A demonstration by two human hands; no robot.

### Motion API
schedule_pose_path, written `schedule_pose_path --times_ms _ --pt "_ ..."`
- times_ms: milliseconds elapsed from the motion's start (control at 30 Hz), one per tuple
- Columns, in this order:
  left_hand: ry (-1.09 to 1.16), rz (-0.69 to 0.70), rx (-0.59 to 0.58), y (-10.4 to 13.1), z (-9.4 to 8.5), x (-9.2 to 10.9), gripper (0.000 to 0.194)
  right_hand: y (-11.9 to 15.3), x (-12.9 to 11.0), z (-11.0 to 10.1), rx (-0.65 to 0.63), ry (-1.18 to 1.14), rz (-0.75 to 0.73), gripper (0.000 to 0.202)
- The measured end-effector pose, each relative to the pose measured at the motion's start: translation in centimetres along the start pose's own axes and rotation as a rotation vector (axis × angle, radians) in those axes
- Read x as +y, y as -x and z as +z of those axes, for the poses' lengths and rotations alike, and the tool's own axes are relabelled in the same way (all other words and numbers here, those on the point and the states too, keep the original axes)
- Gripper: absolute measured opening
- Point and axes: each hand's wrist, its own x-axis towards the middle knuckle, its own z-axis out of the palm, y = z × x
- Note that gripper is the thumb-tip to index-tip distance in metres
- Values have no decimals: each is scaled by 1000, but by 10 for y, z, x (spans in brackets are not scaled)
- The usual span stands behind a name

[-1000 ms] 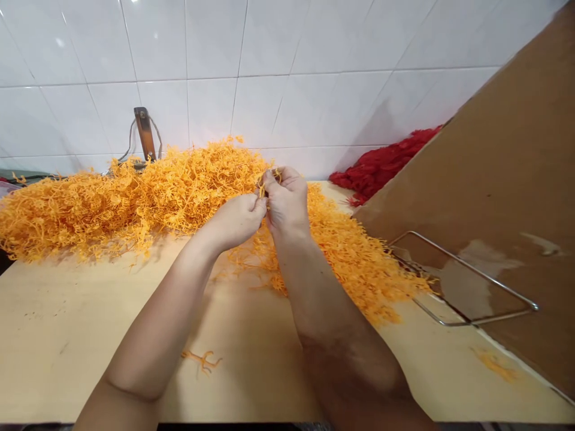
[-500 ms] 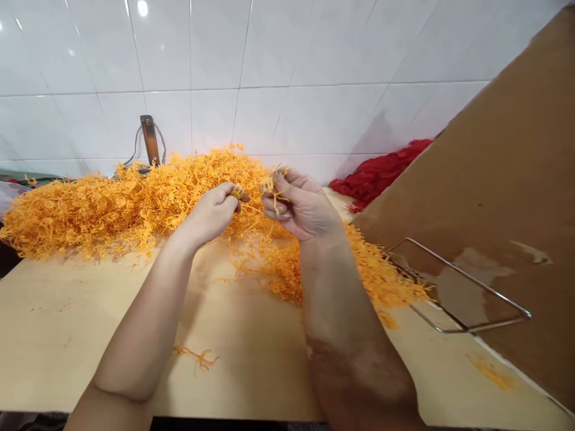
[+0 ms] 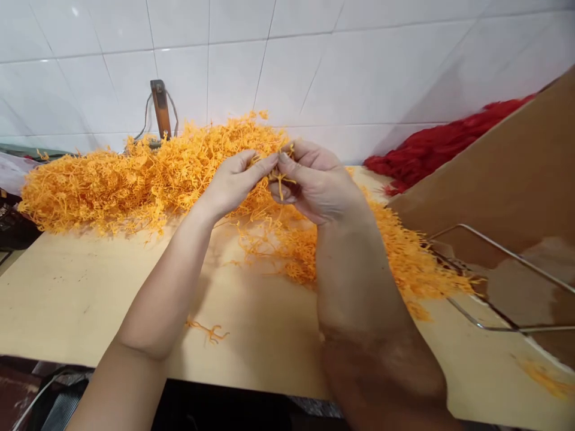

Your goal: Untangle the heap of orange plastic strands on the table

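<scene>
My right hand (image 3: 317,179) pinches a small branched orange piece (image 3: 281,179), whose prongs hang below the fingertips. My left hand (image 3: 238,178) is closed, its thumb and fingertips meeting those of the right hand at the piece; some orange shows between its fingers. Behind and to the left of both hands lies a large heap of orange branched pieces (image 3: 112,188). Beneath my right forearm spreads a second orange bunch (image 3: 404,257). One loose orange sprig (image 3: 211,330) rests on the wooden table (image 3: 251,359), right of my left forearm.
A brown cardboard sheet (image 3: 503,173) leans at the right, with a bent metal wire frame (image 3: 512,254) against it. Red material (image 3: 440,146) lies behind the cardboard. An orange-brown upright tool (image 3: 160,111) with a cord stands by the tiled wall. More orange bits (image 3: 545,377) lie lower right.
My left hand has moved right and now meets my right hand at the held piece. The view has shifted, so the table and heap sit higher.
</scene>
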Motion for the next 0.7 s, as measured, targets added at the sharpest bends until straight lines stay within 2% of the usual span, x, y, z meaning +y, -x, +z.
schedule_pose_path --times_ms 200,267,367,433,567,633,700 --pt "376 4 -117 1 4 0 31 3 -5 6 -41 -147 -94 35" --pt "441 -49 -57 2 4 5 34 3 -5 4 -42 -201 -118 33" --pt "497 -53 118 6 1 17 40 -2 0 -3 4 -218 -133 28" --pt "495 -40 155 7 -3 24 40 -4 2 -7 69 -295 -132 23" --pt "375 -132 99 3 -16 20 27 3 -14 -5 189 -475 -46 18" --pt "288 -157 169 -2 -23 10 24 11 -29 -2 158 -610 -42 21" --pt "196 -175 240 -6 -28 2 22 16 -42 -1 9 -850 -84 21"
